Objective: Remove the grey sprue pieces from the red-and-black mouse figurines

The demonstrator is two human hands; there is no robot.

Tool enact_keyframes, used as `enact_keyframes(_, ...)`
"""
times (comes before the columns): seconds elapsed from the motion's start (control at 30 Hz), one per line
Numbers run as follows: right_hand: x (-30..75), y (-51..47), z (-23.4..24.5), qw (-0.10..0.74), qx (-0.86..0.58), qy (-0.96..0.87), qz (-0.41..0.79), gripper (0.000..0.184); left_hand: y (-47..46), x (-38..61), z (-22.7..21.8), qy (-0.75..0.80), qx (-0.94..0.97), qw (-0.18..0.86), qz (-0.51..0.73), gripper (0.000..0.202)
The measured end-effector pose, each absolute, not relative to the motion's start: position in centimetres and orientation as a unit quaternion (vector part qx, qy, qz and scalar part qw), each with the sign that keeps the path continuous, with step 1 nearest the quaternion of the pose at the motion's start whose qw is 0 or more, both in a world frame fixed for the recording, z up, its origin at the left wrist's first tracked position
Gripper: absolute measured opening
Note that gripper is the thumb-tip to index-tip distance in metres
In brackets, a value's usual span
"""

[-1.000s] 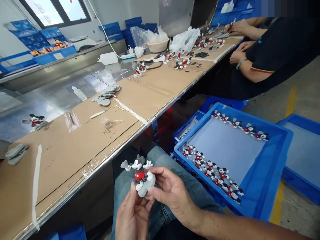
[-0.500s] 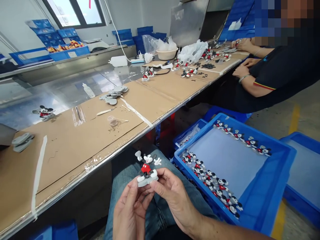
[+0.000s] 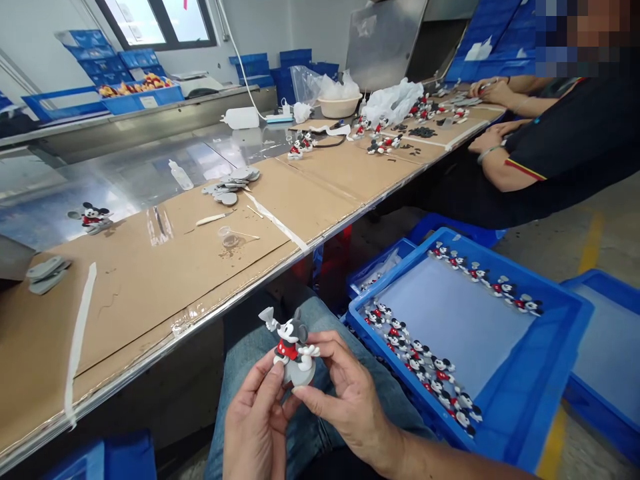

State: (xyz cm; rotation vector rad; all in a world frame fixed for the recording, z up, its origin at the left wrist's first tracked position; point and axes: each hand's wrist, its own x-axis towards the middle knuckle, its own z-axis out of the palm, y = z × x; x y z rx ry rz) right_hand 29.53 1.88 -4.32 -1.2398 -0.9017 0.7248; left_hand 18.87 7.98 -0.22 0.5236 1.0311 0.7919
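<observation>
Above my lap I hold a Mickey Mouse figurine (image 3: 287, 350) upright on its grey base, its face turned to the left. It has red shorts, black ears and a raised grey piece at its left. My left hand (image 3: 260, 407) pinches the base and foot from the left. On the other side, my right hand (image 3: 345, 393) has its thumb at the base's lower edge and its fingers behind, near the figurine's white glove. Part of the fingers of both hands is hidden behind the figurine.
A blue tray (image 3: 545, 393) with rows of similar figurines (image 3: 420, 367) stands at my right. On the cardboard-covered table (image 3: 150, 313) are grey bases (image 3: 233, 183), a knife (image 3: 213, 219), a dropper bottle (image 3: 180, 175) and another figurine (image 3: 93, 218). A co-worker's arm (image 3: 505, 160) rests at the far right.
The figurine has been turned between my hands, from facing me to facing left with its side showing. Both hands stay closed on it. The view has shifted slightly.
</observation>
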Motion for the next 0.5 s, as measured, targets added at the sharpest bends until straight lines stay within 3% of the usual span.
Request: enact_keyframes(0.5, 29.6, 2.1, -2.7, 0.654, -0.575, -0.37, 0.323, 0.028, 8.1, 19.3, -0.1, 0.475, 0.249, 0.773, 0.34, 0.032)
